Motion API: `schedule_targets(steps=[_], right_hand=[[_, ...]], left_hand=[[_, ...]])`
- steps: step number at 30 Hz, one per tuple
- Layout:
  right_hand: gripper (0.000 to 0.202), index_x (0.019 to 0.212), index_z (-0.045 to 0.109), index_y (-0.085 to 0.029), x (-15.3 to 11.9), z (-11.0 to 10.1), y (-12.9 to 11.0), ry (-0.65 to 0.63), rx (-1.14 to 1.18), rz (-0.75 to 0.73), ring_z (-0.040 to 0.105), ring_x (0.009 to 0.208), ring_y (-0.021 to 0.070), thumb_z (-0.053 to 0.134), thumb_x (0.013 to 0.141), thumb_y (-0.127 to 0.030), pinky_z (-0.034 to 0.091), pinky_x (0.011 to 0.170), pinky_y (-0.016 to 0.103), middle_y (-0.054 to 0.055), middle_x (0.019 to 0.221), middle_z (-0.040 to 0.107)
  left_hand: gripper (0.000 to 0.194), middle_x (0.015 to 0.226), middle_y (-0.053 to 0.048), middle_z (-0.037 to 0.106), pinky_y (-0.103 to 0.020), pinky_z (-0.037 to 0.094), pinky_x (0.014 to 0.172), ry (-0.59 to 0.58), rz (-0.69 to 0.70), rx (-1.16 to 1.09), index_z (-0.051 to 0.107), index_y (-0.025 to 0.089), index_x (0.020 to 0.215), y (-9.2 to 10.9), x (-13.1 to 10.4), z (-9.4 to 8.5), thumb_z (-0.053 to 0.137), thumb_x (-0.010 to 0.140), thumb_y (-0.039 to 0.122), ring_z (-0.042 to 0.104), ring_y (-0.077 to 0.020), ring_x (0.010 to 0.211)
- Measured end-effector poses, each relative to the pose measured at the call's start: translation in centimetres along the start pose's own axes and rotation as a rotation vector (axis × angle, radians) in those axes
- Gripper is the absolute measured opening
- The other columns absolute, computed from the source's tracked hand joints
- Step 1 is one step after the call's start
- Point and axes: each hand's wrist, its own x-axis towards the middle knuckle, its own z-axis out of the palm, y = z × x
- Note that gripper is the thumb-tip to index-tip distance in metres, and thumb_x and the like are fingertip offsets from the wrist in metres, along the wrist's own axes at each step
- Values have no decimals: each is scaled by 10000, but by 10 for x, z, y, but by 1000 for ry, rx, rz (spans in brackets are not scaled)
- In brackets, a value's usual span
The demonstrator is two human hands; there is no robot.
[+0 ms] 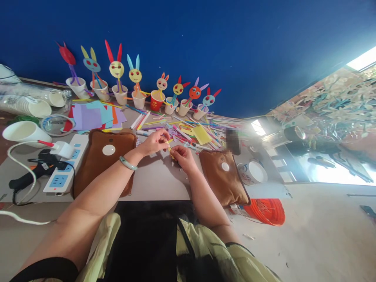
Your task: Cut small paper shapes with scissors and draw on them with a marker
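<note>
My left hand (153, 142), a bangle on its wrist, is closed in a pinch over the middle of the table. Close beside it, my right hand (184, 157) is also closed, fingertips together. Between the two sets of fingertips is a small narrow yellow piece (169, 146), which looks like paper; the fingers partly cover it. Just behind the hands lie scattered coloured sticks and markers, a yellow paper sheet (201, 134) and small paper scraps.
Paper cups (139, 99) holding rabbit-faced figures line the blue wall. Coloured paper (88, 115) lies back left. Brown pouches (96, 172) flank my arms. A power strip (66, 164), a glue gun (32, 174) and cables are at left; a white tub (256, 173) and orange bucket (268, 211) at right.
</note>
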Motion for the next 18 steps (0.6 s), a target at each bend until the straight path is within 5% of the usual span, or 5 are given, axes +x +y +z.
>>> schedule_targets(steps=[6, 10, 13, 18], right_hand=[[444, 722, 595, -193, -1, 2, -3, 10, 8, 23, 353, 468, 67, 749, 694, -609, 256, 434, 213, -37, 577, 545], [447, 719, 586, -197, -2, 2, -3, 37, 39, 48, 382, 483, 73, 755, 682, -610, 276, 425, 206, -29, 600, 563], [442, 725, 585, -199, -2, 2, -1, 59, 72, 62, 389, 486, 73, 756, 684, -605, 282, 418, 202, -29, 615, 565], [437, 741, 608, -190, 0, 2, 2, 73, 87, 55, 392, 492, 67, 773, 683, -591, 279, 416, 193, -33, 617, 561]], left_hand=[[194, 572, 59, 596, -224, 454, 578, 55, -13, -7, 521, 182, 974, -1, 2, 2, 593, 796, 210, 597, -112, 507], [270, 608, 28, 628, -238, 476, 564, 126, -32, -38, 541, 172, 1041, -4, 3, 5, 586, 874, 379, 615, -132, 526], [354, 638, 1, 638, -232, 468, 554, 57, -76, -42, 577, 164, 888, -6, 3, 7, 630, 845, 511, 602, -123, 539], [288, 616, 14, 605, -216, 456, 545, -69, -78, -43, 556, 160, 709, -6, 1, 11, 731, 747, 386, 571, -103, 557]])
